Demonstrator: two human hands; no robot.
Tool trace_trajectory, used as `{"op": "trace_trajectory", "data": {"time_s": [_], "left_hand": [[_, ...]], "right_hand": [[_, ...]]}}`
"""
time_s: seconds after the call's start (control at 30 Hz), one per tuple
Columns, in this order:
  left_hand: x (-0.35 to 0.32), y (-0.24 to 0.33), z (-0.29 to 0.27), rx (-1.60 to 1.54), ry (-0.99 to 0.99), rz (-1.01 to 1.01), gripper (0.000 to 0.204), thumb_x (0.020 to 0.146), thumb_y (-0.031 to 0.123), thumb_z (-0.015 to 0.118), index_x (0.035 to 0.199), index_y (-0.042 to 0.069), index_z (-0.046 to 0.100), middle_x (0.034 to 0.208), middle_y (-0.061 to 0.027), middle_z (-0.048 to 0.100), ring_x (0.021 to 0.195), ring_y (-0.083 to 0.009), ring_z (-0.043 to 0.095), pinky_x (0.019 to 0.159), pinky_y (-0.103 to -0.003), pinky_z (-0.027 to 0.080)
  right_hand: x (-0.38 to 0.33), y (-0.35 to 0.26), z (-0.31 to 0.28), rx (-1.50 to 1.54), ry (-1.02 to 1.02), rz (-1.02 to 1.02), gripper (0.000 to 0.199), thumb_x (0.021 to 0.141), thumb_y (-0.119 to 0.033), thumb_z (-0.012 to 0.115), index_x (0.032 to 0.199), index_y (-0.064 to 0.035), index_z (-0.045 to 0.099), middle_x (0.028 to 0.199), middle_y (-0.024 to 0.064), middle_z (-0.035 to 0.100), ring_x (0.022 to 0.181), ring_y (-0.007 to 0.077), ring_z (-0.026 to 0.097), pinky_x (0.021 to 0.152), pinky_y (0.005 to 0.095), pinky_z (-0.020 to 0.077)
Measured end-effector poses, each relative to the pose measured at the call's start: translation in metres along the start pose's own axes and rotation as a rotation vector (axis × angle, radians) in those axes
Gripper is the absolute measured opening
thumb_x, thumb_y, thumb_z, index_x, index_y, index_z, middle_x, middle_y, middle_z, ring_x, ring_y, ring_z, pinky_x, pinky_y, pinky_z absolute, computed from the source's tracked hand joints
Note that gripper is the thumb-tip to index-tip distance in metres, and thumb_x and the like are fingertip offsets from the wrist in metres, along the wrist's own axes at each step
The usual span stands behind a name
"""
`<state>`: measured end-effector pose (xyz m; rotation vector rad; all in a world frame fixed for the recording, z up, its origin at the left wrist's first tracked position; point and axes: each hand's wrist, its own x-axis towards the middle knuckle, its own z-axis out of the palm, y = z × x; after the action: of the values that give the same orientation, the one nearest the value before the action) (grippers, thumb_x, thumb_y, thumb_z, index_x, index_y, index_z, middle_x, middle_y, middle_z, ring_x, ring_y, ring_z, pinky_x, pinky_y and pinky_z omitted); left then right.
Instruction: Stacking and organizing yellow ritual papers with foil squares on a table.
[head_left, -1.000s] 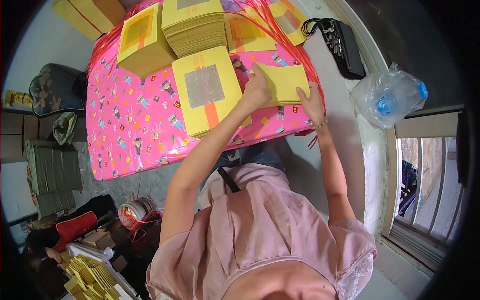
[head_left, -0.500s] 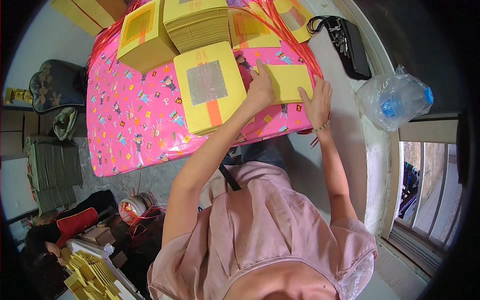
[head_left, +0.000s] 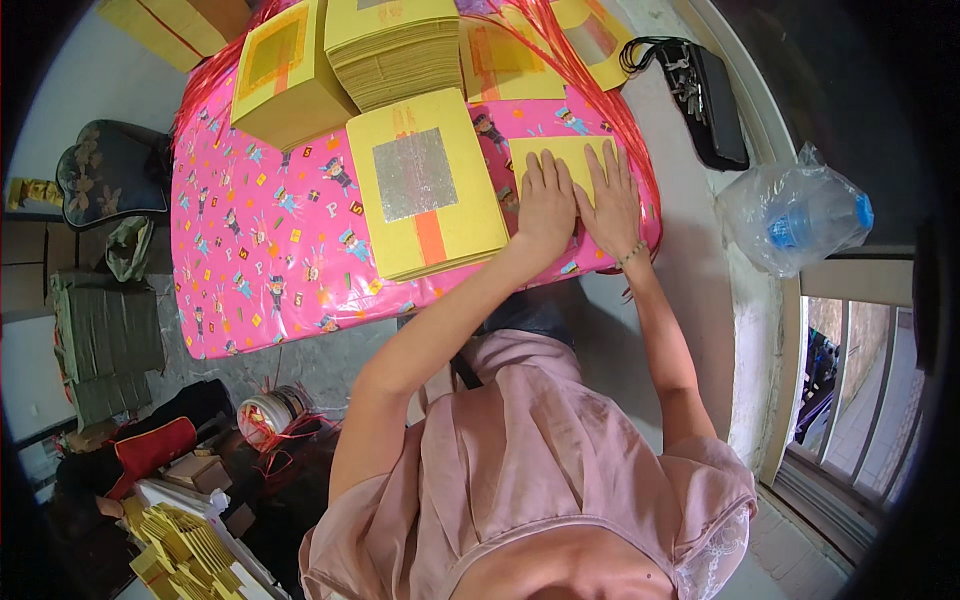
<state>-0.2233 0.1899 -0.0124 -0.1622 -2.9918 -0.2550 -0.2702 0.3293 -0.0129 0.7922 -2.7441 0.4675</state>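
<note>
Yellow paper sheets (head_left: pixel 527 151) lie in a small flat stack near the table's right front edge. My left hand (head_left: pixel 546 206) rests flat on the stack, fingers stretched toward its far side. Beside it my right hand (head_left: pixel 611 199) also lies flat on the paper, fingers spread, a beaded bracelet at the wrist. Together they hide much of the stack. Just left of my left hand is a larger stack of yellow paper (head_left: pixel 470 160) with a silver foil square and an orange stripe on top.
The table has a pink patterned cover (head_left: pixel 260 270). Tall yellow paper stacks (head_left: pixel 395 65) stand at the back. Red plastic strands (head_left: pixel 640 165) hang along the right edge. On the ledge are a black pouch with keys (head_left: pixel 705 100) and a bagged plastic bottle (head_left: pixel 800 215).
Both hands have moved from the sides of the small yellow stack onto its top. My left hand came right and nearer, and the fingers of both now lie flat.
</note>
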Motion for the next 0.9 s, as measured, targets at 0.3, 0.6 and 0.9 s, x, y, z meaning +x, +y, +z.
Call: {"op": "trace_trajectory", "data": {"time_s": [0.3, 0.6, 0.9], "left_hand": [[-0.009, 0.009, 0.007, 0.036, 0.058, -0.121, 0.057, 0.097, 0.017, 0.048, 0.146, -0.009, 0.036, 0.155, -0.0291, 0.031, 0.145, -0.0474, 0.026, 0.117, -0.051, 0.029], [-0.005, -0.003, -0.018, -0.262, 0.072, -0.093, 0.061, 0.086, 0.013, 0.061, 0.138, -0.012, 0.041, 0.148, -0.0331, 0.036, 0.142, -0.0499, 0.029, 0.116, -0.055, 0.028], [0.028, 0.003, -0.047, -0.149, 0.026, -0.164, 0.058, 0.087, 0.035, 0.068, 0.129, -0.002, 0.051, 0.136, -0.0258, 0.048, 0.137, -0.0478, 0.035, 0.108, -0.066, 0.028]], "right_hand": [[-0.001, -0.008, 0.0, -0.038, 0.076, -0.036, 0.061, 0.097, -0.037, 0.054, 0.149, -0.0086, 0.042, 0.157, 0.0211, 0.032, 0.146, 0.0429, 0.025, 0.116, 0.0533, 0.0269], [-0.004, 0.007, -0.021, 0.381, 0.11, 0.06, 0.066, 0.096, -0.03, 0.063, 0.148, 0.0013, 0.037, 0.152, 0.0265, 0.034, 0.141, 0.0417, 0.033, 0.114, 0.0445, 0.0326], [-0.043, 0.021, -0.042, 0.445, 0.009, 0.236, 0.069, 0.088, -0.026, 0.074, 0.144, -0.0001, 0.043, 0.136, 0.022, 0.053, 0.125, 0.0362, 0.052, 0.105, 0.0404, 0.0422]]}}
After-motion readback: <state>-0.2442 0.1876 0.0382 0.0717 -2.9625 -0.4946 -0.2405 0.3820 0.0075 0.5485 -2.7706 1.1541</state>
